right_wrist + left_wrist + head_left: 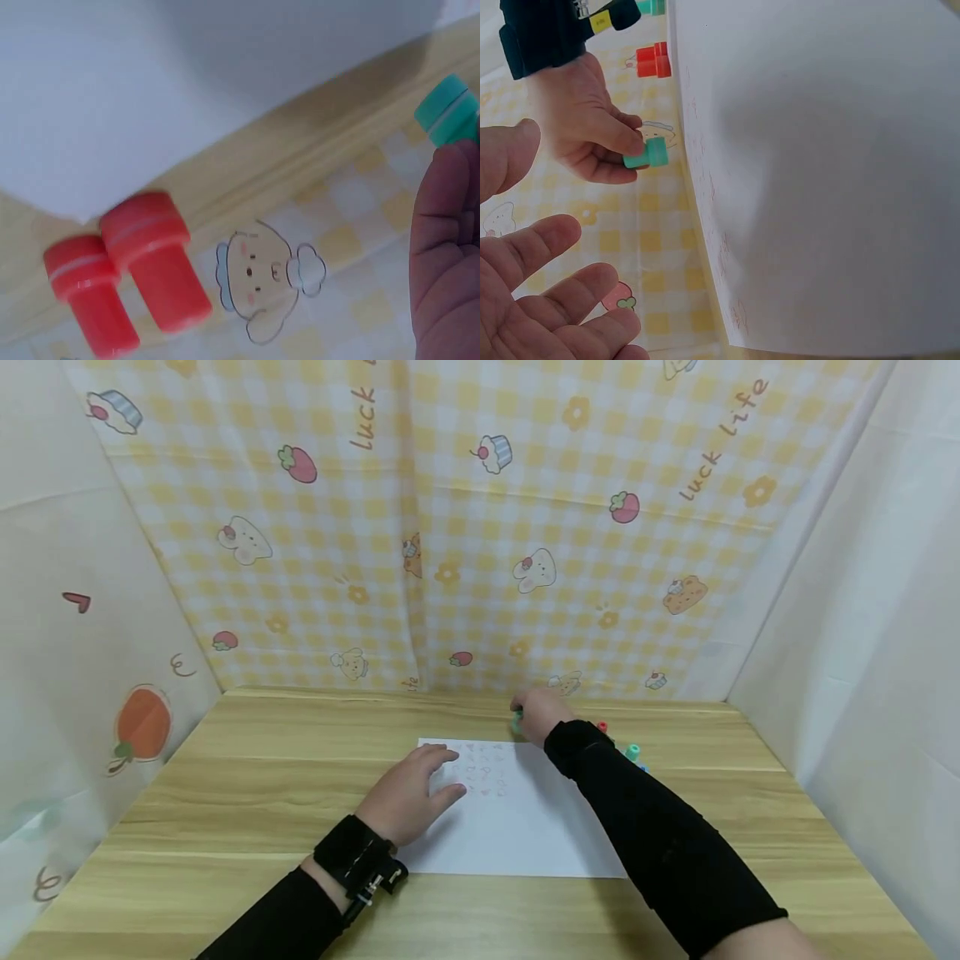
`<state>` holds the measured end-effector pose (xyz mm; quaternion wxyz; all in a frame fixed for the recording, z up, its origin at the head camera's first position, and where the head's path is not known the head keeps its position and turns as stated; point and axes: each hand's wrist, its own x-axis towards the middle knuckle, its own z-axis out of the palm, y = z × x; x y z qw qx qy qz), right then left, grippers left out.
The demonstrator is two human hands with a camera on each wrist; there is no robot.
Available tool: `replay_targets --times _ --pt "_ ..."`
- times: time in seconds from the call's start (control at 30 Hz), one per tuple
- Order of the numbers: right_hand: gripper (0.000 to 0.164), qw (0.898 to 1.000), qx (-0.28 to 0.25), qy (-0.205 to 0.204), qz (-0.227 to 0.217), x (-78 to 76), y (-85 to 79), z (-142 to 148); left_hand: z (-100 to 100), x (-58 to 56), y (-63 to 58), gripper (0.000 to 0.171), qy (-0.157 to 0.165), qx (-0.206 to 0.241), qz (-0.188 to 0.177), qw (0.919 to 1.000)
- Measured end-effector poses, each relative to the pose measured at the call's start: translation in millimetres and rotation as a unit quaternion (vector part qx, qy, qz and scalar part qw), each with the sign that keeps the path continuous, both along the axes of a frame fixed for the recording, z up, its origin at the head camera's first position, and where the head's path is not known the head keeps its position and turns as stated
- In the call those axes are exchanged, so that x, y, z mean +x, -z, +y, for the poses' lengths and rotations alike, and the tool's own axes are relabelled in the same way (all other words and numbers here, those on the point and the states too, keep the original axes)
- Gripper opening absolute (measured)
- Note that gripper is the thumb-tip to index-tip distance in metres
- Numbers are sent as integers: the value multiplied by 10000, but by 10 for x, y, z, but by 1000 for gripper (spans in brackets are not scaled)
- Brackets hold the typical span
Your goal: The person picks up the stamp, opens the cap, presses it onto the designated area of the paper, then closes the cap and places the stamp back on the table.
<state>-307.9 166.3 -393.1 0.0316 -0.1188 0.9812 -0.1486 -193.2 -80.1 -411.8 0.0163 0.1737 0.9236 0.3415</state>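
Note:
At the back edge of the white paper (525,839), my right hand (542,714) pinches a small green stamp (646,153) between thumb and fingers. The wide end of that stamp faces the table in the right wrist view; whether it touches the wood I cannot tell. My left hand (405,795) is at the paper's left edge, fingers spread and holding nothing. Rows of faint reddish prints (485,770) mark the upper left of the sheet.
Two red stamps (154,259) stand side by side by the paper's back right corner. Another green stamp (633,752) and something blue (642,767) are to the right, partly behind my right sleeve. A yellow checked cloth (480,527) hangs behind the wooden table (247,810).

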Motion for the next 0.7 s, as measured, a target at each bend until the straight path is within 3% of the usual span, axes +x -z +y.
replay_targets --times 0.17,0.7 --pt "28 9999 -133 79 -73 -43 83 -16 16 6 -15 51 9 -30 13 10000" --pt "27 9995 -162 144 -239 -35 113 -83 -4 -1 -17 50 10 -24 19 10000"
